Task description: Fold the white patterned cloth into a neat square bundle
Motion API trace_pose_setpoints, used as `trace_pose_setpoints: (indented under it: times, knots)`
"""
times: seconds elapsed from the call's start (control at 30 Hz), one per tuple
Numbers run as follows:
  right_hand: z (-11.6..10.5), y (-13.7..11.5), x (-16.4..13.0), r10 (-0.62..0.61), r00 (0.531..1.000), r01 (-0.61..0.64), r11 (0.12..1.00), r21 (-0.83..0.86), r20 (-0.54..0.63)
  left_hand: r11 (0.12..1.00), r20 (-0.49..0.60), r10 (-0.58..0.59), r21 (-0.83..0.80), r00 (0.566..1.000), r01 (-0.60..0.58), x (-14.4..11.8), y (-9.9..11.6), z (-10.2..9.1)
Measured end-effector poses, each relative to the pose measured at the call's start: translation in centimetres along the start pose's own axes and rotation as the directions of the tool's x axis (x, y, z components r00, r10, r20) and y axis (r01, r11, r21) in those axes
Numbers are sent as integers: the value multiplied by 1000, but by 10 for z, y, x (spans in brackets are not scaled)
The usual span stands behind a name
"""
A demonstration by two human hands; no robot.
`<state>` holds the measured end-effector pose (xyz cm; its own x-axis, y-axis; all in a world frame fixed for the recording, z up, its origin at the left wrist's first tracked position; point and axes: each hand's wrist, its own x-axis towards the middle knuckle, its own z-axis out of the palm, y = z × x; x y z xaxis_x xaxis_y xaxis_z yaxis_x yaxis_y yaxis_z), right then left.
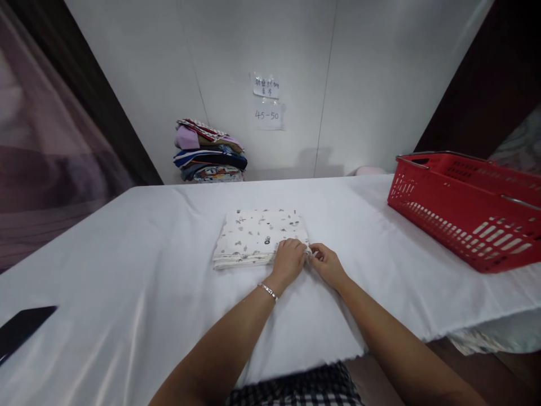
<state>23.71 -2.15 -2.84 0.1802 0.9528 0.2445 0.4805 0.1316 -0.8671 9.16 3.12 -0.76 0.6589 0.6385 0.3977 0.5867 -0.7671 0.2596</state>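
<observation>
On the white panel wall (372, 84), a lower white paper sheet (269, 125) reads "45-50" in handwriting; the upper white paper sheet (260, 92) bears handwritten Chinese characters, too blurred to read.

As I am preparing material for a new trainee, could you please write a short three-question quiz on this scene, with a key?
1. At which corner of the folded cloth are the left grip and the right grip?
2. True or false: the red basket stands to the right of the folded cloth.
3. What does the lower wall note read?
a) 20-25
b) 45-50
c) 60-65

Key:
1. The near right corner, as the wearer sees it.
2. True.
3. b
</observation>
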Motion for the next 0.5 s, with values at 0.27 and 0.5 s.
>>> trace_pose_setpoints:
  times: [0.27, 0.5]
  knots:
    - [1, 2, 1, 21, 1000, -22, 997, 80, 6, 1000, -40, 17, 1, 999, -17, -3, 2, -7]
    - [-2, 3, 0, 27, 1000, -27, 998, 49, -7, 970, 73, -213, -105, 974, 220, -32, 14, -11]
